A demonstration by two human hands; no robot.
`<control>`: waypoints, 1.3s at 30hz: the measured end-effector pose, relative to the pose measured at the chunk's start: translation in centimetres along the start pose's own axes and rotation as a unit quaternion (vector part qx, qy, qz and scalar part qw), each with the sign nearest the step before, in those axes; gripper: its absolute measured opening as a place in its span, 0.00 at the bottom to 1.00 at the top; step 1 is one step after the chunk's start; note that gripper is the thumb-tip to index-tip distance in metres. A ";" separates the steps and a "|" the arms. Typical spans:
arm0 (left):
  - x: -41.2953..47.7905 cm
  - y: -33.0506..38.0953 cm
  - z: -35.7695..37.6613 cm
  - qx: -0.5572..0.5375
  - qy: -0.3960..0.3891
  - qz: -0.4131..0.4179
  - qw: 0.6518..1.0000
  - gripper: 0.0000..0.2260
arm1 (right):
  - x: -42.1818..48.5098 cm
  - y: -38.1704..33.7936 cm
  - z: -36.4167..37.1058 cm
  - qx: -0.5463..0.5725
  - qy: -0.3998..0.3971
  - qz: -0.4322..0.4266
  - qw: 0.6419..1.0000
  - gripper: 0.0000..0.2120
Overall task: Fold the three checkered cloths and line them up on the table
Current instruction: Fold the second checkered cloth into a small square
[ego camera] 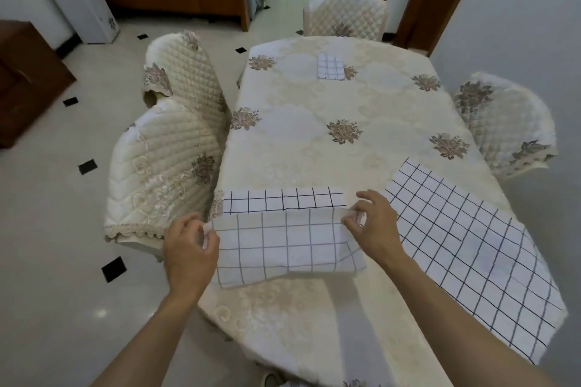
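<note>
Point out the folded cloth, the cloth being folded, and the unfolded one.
folded cloth [330, 67]: head view, its centre.
cloth being folded [283, 245]: head view, raised near flap.
unfolded cloth [471, 245]: head view, its middle.

Quilted chairs, tiled floor

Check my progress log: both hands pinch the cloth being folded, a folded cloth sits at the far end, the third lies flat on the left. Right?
Wrong side: the head view shows the third cloth flat on the right; the rest holds.
</note>
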State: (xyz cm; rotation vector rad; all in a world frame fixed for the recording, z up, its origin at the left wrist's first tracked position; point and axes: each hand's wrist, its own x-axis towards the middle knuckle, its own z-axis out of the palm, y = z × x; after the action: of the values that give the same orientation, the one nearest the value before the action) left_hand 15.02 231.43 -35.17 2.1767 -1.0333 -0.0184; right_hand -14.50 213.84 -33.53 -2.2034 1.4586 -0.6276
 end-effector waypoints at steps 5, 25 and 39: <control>3.7 0.5 1.0 0.024 -0.001 -0.001 1.000 0.02 | 4.0 0.0 1.0 0.014 0.009 0.001 1.000 0.04; 11.3 -2.9 8.0 -0.005 -0.191 0.057 0.980 0.16 | 5.3 -3.9 8.9 -0.068 -0.064 0.118 0.989 0.24; 5.8 -0.9 10.1 0.230 -0.429 0.225 0.844 0.35 | 1.0 -5.6 16.7 -0.181 -0.292 0.057 0.937 0.41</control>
State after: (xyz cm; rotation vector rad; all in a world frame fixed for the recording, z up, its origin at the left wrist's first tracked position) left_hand 16.50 221.81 -41.67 2.2929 -2.2362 -0.6401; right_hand -0.34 216.57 -43.75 -2.2600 1.4275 0.3504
